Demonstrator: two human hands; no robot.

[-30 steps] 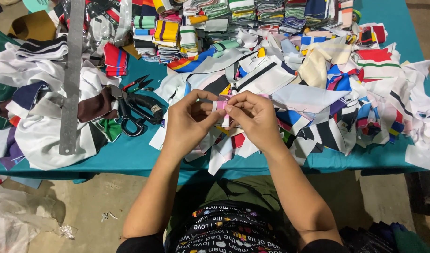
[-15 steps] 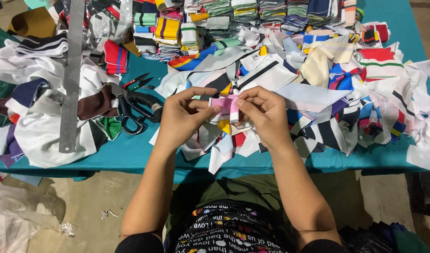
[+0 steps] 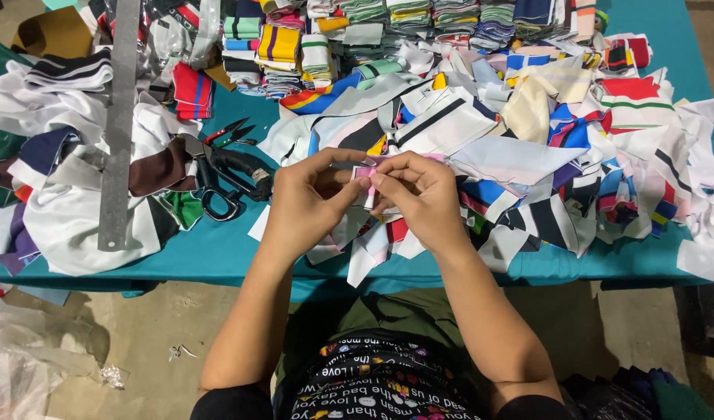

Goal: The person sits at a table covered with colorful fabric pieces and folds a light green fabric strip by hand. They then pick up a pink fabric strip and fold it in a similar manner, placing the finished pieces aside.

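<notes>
Both hands — left hand [image 3: 306, 204] and right hand [image 3: 421, 201] — pinch a small pink fabric scrap [image 3: 364, 176] between them above the teal table [image 3: 217, 253].

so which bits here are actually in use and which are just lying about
In hand:
- pink scrap, pinched between both hands
- left hand
- right hand

Lying about:
- scissors, beside the left hand
- red snips
- metal ruler, across the white cloth at left
- folded stacks along the far edge
- loose scraps heaped at right
- teal table
</notes>
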